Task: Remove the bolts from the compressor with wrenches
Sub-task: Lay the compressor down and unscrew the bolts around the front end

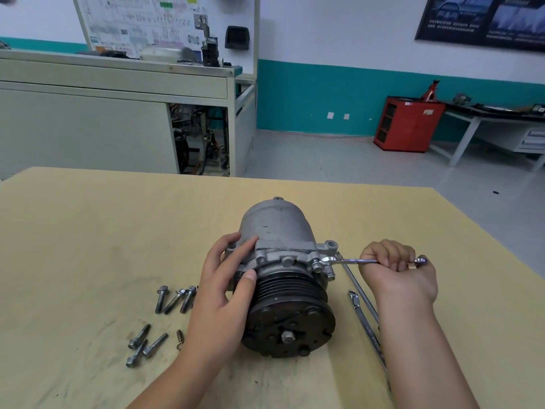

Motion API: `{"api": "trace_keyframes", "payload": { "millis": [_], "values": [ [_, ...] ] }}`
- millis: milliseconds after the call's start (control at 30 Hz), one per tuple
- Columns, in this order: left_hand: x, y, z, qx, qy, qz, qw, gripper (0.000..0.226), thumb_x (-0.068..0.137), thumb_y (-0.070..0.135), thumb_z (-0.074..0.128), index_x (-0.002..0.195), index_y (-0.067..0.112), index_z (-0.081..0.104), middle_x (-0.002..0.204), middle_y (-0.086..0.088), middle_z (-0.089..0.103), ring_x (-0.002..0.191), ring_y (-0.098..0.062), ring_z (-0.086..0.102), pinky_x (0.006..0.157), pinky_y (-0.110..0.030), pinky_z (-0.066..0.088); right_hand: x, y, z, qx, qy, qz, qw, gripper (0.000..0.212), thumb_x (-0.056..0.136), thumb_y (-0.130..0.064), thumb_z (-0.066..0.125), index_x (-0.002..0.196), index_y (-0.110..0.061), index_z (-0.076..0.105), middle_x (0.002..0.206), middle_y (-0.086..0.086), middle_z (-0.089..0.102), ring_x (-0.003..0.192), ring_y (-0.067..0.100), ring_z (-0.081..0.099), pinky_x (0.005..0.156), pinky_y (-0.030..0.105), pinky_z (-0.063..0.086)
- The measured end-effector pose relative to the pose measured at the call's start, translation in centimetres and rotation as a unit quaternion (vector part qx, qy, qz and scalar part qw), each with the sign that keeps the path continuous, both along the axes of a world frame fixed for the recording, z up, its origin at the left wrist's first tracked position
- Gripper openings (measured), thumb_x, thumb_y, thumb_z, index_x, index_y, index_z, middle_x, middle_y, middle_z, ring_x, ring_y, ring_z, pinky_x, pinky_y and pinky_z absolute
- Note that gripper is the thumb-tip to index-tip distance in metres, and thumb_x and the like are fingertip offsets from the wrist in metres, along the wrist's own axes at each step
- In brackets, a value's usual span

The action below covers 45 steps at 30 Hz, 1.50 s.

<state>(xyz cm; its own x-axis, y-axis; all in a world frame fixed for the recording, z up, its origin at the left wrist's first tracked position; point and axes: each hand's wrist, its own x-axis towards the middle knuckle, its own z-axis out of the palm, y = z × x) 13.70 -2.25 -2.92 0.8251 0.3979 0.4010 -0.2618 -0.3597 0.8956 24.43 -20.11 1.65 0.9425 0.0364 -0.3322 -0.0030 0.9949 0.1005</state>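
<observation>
Nearest on the desk (pixel 88 231), to the left, lie the loose bolts (pixel 174 299), one cluster of them a little farther than the other, all well apart from the work. To the right, two spare wrenches (pixel 365 320) lie side by side, running from near to far and passing under the right forearm.

Between them sits the compressor (pixel 280 231), on its side with its dark pulley (pixel 290 323) facing the near edge and its long axis running straight away towards the far side. The left hand (pixel 227 284) lies against its left flank, fingers spread and nearly straight over the housing and thumb on the pulley rim. It presses to steady the compressor and does not clasp it.

Just beyond, on the right, the right hand (pixel 404 276) is clenched around the handle of the wrench (pixel 348 261). The shaft lies level, across the compressor's axis, and reaches left from the fist to a bolt (pixel 316 264) seated in the right side of the flange. That bolt lies directly left of the gripping fingers, so the right hand is the one placed to swing the handle. The likely step is loosening this bolt while the left hand resists the turn.

Far behind stand a grey workbench (pixel 88 113) and a red cabinet (pixel 408 125).
</observation>
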Motion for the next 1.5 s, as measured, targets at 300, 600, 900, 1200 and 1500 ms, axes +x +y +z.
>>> {"api": "trace_keyframes", "payload": {
  "millis": [300,600,900,1200,1500],
  "values": [
    [0.1,0.0,0.1,-0.017,0.005,0.000,1.000,0.037,0.082,0.035,0.044,0.111,0.055,0.054,0.125,0.042,0.036,0.124,0.016,0.033,0.083,0.008,0.028,-0.1,0.1,-0.7,-0.049,0.022,-0.014,0.998,0.014,0.061,-0.013,0.032,0.047,-0.015,0.029,0.041,-0.004,0.018,0.030,0.013,0.018,0.036,0.012,0.016],
    [0.1,-0.1,0.1,-0.022,0.011,-0.002,1.000,0.037,0.082,0.036,0.043,0.110,0.057,0.054,0.125,0.041,0.036,0.124,0.014,0.034,0.083,0.007,0.029,-0.2,0.3,-0.9,-0.058,0.027,-0.029,0.997,0.008,0.059,-0.013,0.031,0.051,-0.015,0.029,0.040,-0.004,0.020,0.029,0.013,0.019,0.034,0.012,0.018],
    [0.0,-0.3,0.1,-0.035,0.007,-0.004,0.999,0.038,0.082,0.033,0.042,0.111,0.053,0.055,0.123,0.040,0.036,0.123,0.011,0.036,0.085,0.006,0.028,-0.5,0.4,1.1,-0.119,-0.031,-0.035,0.992,0.048,0.093,-0.034,0.032,0.048,-0.017,0.030,0.042,-0.006,0.018,0.031,0.012,0.017,0.030,0.017,0.018],
    [0.1,-0.3,0.0,-0.031,0.007,-0.002,0.999,0.038,0.082,0.032,0.042,0.112,0.053,0.055,0.123,0.041,0.036,0.122,0.014,0.035,0.085,0.007,0.027,-2.3,1.8,4.9,-0.323,-0.164,-0.090,0.928,0.060,0.095,-0.058,0.028,0.050,-0.019,0.030,0.046,-0.005,0.019,0.038,0.013,0.015,0.038,0.017,0.018],
    [0.1,-0.3,0.1,-0.030,0.007,-0.001,1.000,0.038,0.082,0.033,0.043,0.111,0.054,0.055,0.124,0.039,0.037,0.122,0.015,0.035,0.083,0.008,0.026,-3.5,3.6,7.0,-0.430,-0.255,-0.082,0.862,0.058,0.096,-0.056,0.025,0.053,-0.017,0.029,0.043,-0.005,0.020,0.037,0.012,0.015,0.040,0.016,0.016]
  ]
}}
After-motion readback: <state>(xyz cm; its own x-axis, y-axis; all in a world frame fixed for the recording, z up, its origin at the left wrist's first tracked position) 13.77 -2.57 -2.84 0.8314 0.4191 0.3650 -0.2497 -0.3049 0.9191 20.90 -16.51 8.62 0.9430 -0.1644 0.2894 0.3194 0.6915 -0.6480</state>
